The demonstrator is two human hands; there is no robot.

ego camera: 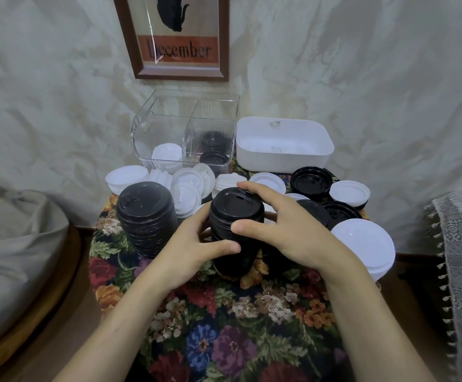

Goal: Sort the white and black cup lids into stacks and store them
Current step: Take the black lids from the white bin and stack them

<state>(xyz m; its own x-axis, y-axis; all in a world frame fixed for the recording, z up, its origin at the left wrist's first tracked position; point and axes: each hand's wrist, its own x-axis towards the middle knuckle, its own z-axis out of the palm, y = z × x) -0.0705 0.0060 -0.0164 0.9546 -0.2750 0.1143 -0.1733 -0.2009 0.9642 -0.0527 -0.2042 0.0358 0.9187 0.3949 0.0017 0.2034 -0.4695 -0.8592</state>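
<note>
Head camera looks down and forward, close over the flowered table (pixel 251 312).

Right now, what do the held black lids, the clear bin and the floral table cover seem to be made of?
The black lid stack: probably thin moulded plastic, satin, soft highlights, ribbed rims. The clear bin: transparent plastic, likely acrylic; glossy see-through walls. The table cover: woven fabric, perhaps tapestry; matte floral pattern.
</note>
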